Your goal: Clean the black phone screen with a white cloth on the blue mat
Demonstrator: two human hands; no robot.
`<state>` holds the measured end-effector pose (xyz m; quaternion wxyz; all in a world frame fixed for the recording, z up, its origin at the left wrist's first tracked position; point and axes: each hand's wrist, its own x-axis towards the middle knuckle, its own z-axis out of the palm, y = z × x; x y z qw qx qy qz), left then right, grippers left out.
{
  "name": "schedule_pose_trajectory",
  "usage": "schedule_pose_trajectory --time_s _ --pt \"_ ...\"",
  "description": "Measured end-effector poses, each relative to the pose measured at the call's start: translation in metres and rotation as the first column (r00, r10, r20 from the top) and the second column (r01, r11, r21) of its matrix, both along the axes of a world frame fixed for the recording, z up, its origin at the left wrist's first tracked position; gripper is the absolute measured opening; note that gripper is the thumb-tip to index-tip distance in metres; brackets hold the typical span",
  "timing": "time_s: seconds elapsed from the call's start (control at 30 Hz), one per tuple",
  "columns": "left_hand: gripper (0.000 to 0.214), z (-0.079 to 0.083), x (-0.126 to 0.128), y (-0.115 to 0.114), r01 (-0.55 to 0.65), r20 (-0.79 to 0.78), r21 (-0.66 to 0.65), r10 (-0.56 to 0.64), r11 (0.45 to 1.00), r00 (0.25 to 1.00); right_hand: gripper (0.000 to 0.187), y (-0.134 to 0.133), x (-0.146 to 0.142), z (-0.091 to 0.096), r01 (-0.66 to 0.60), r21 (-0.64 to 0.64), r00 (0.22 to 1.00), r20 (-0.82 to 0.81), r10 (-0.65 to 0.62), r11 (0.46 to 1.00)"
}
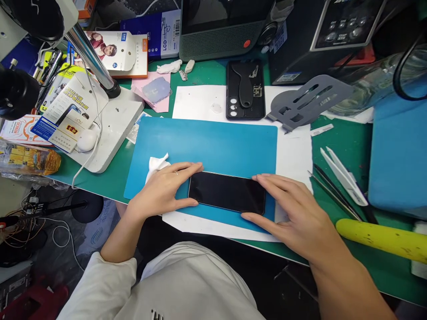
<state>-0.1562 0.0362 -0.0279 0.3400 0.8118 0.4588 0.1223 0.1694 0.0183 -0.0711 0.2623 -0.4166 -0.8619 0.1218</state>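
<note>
A smartphone (pixel 227 192) with a dark screen lies face up, long side across, on the blue mat (pixel 207 142). My left hand (pixel 163 189) grips its left end, fingers along the far edge and thumb at the near edge. At the other end my right hand (pixel 293 209) holds it the same way, with thumb and fingers on opposite long edges. A crumpled white tissue (pixel 156 165) sits just behind my left hand. Under the mat are sheets of white paper (pixel 293 155).
Behind the mat lie a black phone case (pixel 232 82) and a grey stand (pixel 308 100). Tweezers (pixel 343 175) and a yellow cylinder (pixel 383 240) are on the right. A white stand base (pixel 116 129) with a metal post (pixel 91 60) occupies the left, near several packages.
</note>
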Motion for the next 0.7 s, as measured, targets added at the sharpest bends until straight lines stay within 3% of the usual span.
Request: schedule_pose_trajectory --time_s 0.3,0.7 --pt "0.104 -0.0036 -0.0004 -0.0021 -0.021 0.039 0.010 0.020 1.000 0.999 0.088 0.0005 -0.0011 0.0011 -0.006 0.004 1.000 0.002 0.006 1.000" --pt "0.096 -0.0020 -0.0001 -0.0004 -0.033 0.040 0.006 0.033 0.999 0.999 0.089 -0.0008 -0.0013 -0.0008 0.025 -0.043 1.000 -0.017 -0.026 0.999"
